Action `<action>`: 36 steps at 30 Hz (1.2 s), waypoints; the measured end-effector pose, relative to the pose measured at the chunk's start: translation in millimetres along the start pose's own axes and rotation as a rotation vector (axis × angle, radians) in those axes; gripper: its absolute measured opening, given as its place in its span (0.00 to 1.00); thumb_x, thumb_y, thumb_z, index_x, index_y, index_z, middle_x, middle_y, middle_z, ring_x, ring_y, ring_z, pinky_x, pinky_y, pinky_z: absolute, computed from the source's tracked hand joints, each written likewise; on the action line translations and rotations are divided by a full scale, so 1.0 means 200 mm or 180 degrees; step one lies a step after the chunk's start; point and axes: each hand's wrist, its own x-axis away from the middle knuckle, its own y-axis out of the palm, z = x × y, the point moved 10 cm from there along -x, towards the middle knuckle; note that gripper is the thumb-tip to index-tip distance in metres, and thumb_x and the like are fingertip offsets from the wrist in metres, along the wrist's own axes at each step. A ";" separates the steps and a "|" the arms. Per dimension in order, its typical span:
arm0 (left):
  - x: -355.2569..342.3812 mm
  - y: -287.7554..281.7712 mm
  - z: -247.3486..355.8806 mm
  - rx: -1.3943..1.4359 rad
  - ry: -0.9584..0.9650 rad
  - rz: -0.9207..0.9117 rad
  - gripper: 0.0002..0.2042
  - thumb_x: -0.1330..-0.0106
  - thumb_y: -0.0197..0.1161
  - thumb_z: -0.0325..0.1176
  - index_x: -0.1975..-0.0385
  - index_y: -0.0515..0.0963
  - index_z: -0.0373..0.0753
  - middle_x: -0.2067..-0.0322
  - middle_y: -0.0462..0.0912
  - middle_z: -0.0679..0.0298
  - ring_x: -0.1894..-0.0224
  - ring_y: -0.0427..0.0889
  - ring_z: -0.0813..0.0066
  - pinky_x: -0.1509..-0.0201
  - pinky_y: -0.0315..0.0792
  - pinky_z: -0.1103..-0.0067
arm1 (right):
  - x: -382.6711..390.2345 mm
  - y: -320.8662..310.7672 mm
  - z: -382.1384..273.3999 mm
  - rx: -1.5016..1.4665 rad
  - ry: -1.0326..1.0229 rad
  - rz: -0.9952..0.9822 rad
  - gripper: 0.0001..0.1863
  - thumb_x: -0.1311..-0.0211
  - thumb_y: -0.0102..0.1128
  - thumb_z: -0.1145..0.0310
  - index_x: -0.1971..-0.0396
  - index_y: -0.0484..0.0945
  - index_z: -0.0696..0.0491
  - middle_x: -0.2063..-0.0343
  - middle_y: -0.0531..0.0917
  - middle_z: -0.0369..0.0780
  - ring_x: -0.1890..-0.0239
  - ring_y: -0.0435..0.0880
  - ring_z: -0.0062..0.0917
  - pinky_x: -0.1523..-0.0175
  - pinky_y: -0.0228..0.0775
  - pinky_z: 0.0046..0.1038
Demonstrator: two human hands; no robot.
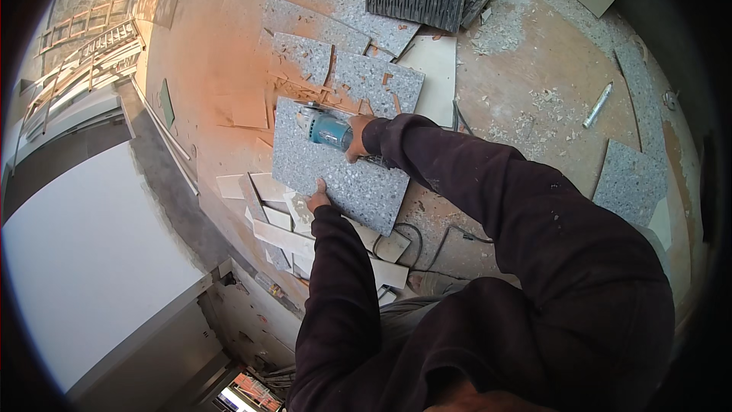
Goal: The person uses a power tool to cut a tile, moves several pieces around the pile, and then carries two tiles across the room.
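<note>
- Angle grinder, teal [329, 131], one; located over the far end of the grey speckled tile [343, 185]; disc near the tile's edge; possible kickback if the disc binds or twists.
- Right hand [357, 137], one; fingers wrapped around the grinder's body; a one-handed hold, so a jolt could swing the tool.
- Left hand [319, 198], one; at the tile's near-left edge; grasp or mere pressure, cannot tell; likely at risk should the disc skid.
- Pale offcut strips [284, 238], several; seemingly under the tile's near side; uneven support might rock or crack it.
- Black cable [418, 243], looped near the tile; could snag.
</note>
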 end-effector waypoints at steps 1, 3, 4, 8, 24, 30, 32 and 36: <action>0.01 0.01 0.00 -0.0087 -0.0003 0.0018 0.46 0.55 0.67 0.43 0.45 0.45 0.20 0.49 0.62 0.42 0.50 0.67 0.57 0.45 0.58 0.76 | 0.00 0.00 0.02 -0.0007 0.0026 0.0011 0.36 0.74 0.68 0.57 0.61 0.70 0.62 0.62 0.75 0.52 0.59 0.75 0.37 0.54 0.67 0.29; 0.01 0.01 0.00 -0.0176 0.0000 0.0041 0.47 0.54 0.67 0.44 0.45 0.45 0.19 0.49 0.61 0.42 0.50 0.67 0.57 0.44 0.58 0.76 | 0.01 0.00 0.02 0.0014 0.0011 0.0037 0.36 0.75 0.68 0.57 0.61 0.71 0.62 0.62 0.75 0.52 0.58 0.75 0.37 0.54 0.66 0.29; -0.02 -0.01 0.00 -0.0429 0.0039 0.0072 0.47 0.54 0.67 0.46 0.46 0.46 0.18 0.48 0.61 0.41 0.49 0.66 0.57 0.44 0.58 0.76 | 0.01 0.00 0.01 0.0011 0.0005 0.0039 0.36 0.75 0.68 0.57 0.61 0.71 0.62 0.62 0.75 0.52 0.58 0.75 0.37 0.54 0.66 0.29; -0.07 -0.03 -0.02 -0.0756 0.0132 0.0081 0.48 0.54 0.65 0.50 0.47 0.47 0.16 0.48 0.60 0.40 0.48 0.64 0.56 0.44 0.57 0.76 | 0.02 0.00 0.03 0.0019 0.0066 0.0108 0.35 0.75 0.68 0.57 0.61 0.71 0.62 0.62 0.75 0.52 0.57 0.75 0.37 0.53 0.66 0.29; 0.00 -0.03 -0.01 -0.0063 0.0087 0.0166 0.46 0.55 0.68 0.43 0.45 0.47 0.21 0.51 0.63 0.42 0.53 0.68 0.57 0.46 0.60 0.73 | 0.08 0.01 0.08 0.0000 0.0002 0.0112 0.37 0.75 0.69 0.57 0.60 0.70 0.62 0.61 0.75 0.51 0.57 0.74 0.37 0.53 0.66 0.29; -0.01 -0.01 -0.03 0.0035 0.0020 0.0088 0.46 0.55 0.68 0.43 0.45 0.47 0.20 0.51 0.64 0.42 0.53 0.69 0.57 0.46 0.60 0.74 | 0.10 0.01 0.09 -0.0050 0.0027 -0.0003 0.37 0.74 0.68 0.57 0.60 0.70 0.62 0.61 0.75 0.51 0.57 0.74 0.37 0.53 0.66 0.29; -0.10 -0.09 -0.06 -0.0172 0.0156 0.0254 0.45 0.54 0.67 0.43 0.46 0.47 0.19 0.51 0.65 0.42 0.54 0.70 0.58 0.47 0.61 0.74 | 0.13 0.01 0.04 -0.0053 0.0003 -0.0019 0.37 0.74 0.68 0.58 0.59 0.70 0.62 0.61 0.75 0.51 0.57 0.74 0.37 0.53 0.66 0.29; 0.00 -0.02 0.00 -0.0374 0.0139 0.0245 0.45 0.54 0.67 0.43 0.46 0.48 0.19 0.52 0.65 0.42 0.54 0.70 0.58 0.47 0.62 0.75 | 0.16 -0.02 0.10 -0.0067 0.0042 0.0069 0.37 0.74 0.68 0.58 0.58 0.69 0.62 0.60 0.74 0.52 0.56 0.74 0.38 0.53 0.66 0.28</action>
